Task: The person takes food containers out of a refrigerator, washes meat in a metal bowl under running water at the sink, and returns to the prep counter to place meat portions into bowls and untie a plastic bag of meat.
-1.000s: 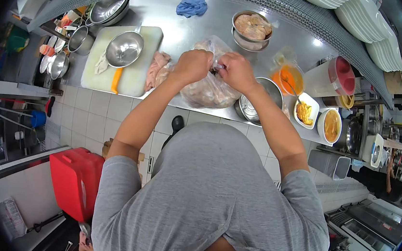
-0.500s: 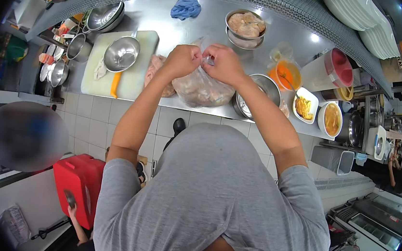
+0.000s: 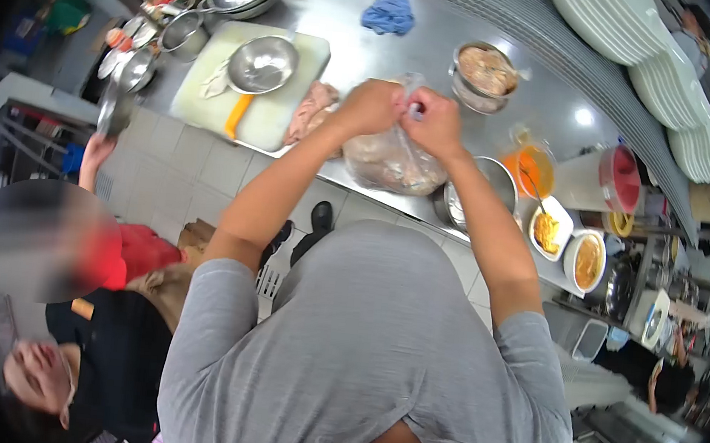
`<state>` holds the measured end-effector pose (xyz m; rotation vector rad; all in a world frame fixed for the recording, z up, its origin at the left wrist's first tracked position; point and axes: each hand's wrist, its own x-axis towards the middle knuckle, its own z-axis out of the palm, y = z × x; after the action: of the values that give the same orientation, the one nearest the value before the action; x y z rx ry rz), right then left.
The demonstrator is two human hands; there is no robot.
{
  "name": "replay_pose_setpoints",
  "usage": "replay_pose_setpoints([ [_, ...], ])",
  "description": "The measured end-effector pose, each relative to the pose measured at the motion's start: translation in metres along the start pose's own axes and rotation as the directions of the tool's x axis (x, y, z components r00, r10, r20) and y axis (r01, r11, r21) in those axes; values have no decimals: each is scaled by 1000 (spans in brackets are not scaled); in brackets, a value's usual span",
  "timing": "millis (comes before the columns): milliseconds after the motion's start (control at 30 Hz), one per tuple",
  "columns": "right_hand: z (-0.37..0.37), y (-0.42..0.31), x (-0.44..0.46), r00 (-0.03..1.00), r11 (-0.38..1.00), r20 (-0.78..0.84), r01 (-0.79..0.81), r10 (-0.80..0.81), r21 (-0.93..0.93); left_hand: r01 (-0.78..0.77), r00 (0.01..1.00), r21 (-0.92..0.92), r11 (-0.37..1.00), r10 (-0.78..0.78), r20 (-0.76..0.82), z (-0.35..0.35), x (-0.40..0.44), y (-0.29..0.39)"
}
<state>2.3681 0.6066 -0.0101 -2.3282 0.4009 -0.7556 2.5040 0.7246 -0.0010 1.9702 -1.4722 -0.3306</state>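
Observation:
A clear plastic bag [image 3: 390, 163] of pale raw meat rests at the front edge of the steel counter. My left hand [image 3: 373, 108] is closed in a pinch on the bag's gathered neck. Right beside it, my right hand [image 3: 433, 124] also pinches the twisted plastic, the two hands nearly touching. Left of the bag lie loose pieces of raw meat [image 3: 313, 106], partly behind my left forearm. A steel pot [image 3: 506, 178] stands to the right, partly hidden by my right forearm.
On the white cutting board [image 3: 191, 103] sit a steel bowl [image 3: 262, 65] and an orange handle [image 3: 238, 116]. A bowl of meat [image 3: 487, 70], blue cloth [image 3: 388, 15], orange container [image 3: 529, 168] and white food bowls [image 3: 586, 261] surround the work spot. A co-worker [image 3: 109, 334] stands close at left.
My view has turned, so the counter appears tilted. Both hands stay pinched at the bag's neck. The co-worker at left has come further into view, holding a metal vessel out toward the counter.

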Motion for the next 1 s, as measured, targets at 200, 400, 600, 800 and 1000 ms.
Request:
replay_pose_setpoints([
  [200, 1, -2, 4, 1000, 1000, 17, -8, 8, 23, -34, 998, 255, 966, 20, 58, 2, 6, 8],
  [400, 5, 0, 7, 999, 999, 9, -46, 45, 8, -54, 997, 279, 959, 34, 76, 1, 6, 9],
  [600, 7, 3, 2, 999, 999, 37, 27, -28, 23, 17, 998, 292, 956, -32, 49, 14, 5, -7],
  [800, -7, -10, -1, 997, 995, 72, 0, -7, 98, 238, 968, 350, 906, -252, -7, 11, 13, -15],
  [1000, -8, -1, -1, 1000, 992, 5, -19, 18, 121, 338, 937, 273, 901, -349, -10, -1, 17, -7],
])
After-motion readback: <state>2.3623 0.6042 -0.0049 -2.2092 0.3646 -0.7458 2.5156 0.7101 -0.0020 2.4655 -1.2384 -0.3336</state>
